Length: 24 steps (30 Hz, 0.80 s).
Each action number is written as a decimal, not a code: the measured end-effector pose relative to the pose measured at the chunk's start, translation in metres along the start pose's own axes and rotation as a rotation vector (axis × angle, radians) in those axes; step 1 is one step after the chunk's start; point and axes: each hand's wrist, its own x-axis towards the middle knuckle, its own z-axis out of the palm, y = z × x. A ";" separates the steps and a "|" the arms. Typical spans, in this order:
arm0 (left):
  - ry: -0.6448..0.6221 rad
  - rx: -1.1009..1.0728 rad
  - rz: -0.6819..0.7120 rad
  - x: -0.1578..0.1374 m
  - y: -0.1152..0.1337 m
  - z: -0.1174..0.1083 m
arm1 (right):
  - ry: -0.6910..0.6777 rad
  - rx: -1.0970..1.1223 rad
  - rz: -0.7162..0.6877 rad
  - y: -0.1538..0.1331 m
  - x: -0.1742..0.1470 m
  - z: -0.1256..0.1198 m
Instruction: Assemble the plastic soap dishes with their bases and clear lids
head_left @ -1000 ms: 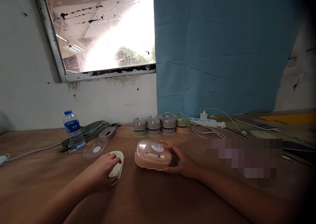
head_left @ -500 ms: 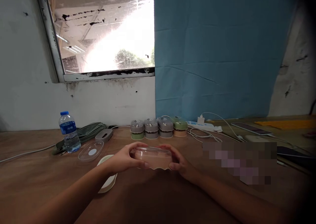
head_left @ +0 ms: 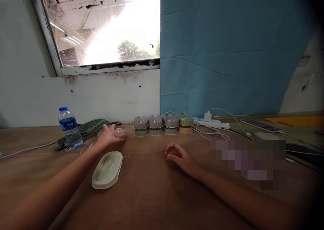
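Observation:
My left hand reaches to the back left, its fingers spread over a see-through plastic container and gripping it. The hand covers much of the container and the spot around it. Under my left forearm, a clear plastic piece shows only its edge. Nearer to me lies a cream oval dish-like lid, hollow side up. My right hand rests over the brown table with loosely curled fingers apart and nothing in them.
Several small two-tier boxes stand in a row by the wall. A water bottle and a dark green bag are at the left. On the right are a power strip, white cables and a phone.
Both hands held the clear container in the middle before. My left hand has carried it to the back left, and my right hand has let go. The view has tilted down slightly.

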 end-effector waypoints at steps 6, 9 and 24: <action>-0.029 0.034 -0.056 0.027 0.011 0.038 | -0.087 -0.111 0.015 -0.002 -0.003 0.002; -0.036 0.015 -0.087 0.045 0.016 0.050 | -0.101 -0.172 -0.005 -0.003 -0.004 0.003; -0.007 -0.034 0.073 0.085 0.017 0.085 | -0.357 -0.803 -0.371 -0.017 -0.013 0.004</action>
